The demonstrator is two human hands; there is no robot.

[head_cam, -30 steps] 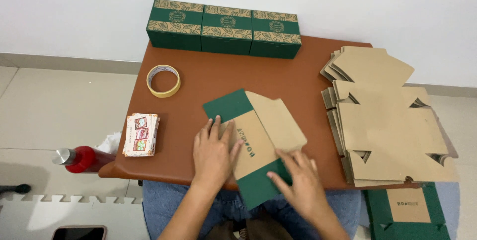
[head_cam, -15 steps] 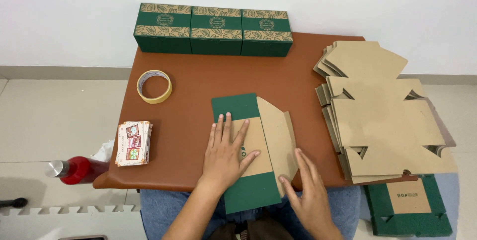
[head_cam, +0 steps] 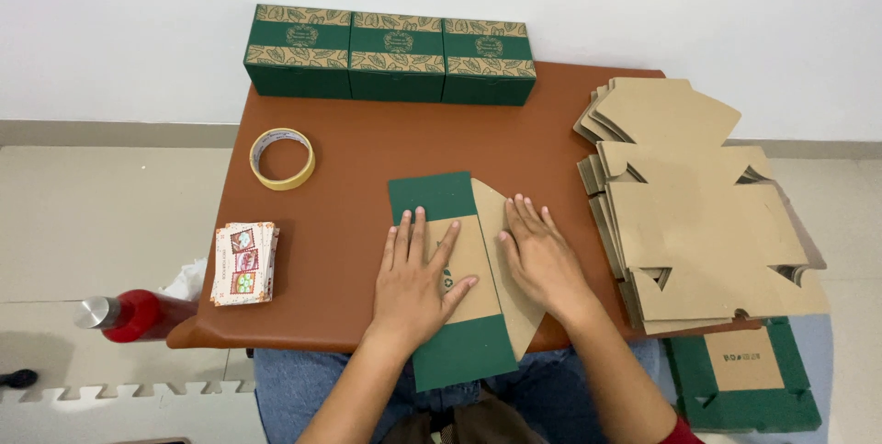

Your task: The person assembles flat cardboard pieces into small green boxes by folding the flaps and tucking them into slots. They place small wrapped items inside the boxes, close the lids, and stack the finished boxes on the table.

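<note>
Box blank was angled w/ flaps spread a sec ago, now squared up & folded narrow at the surface front edge. Left hand and right hand both flat, fingers spread, pressing it, gripping nothing. Crease looks set imo.

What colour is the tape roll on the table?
Pale yellow tape roll, seen clearly in the head view.

Both hands — left hand, right hand — press flat a green cardboard blank.
</note>
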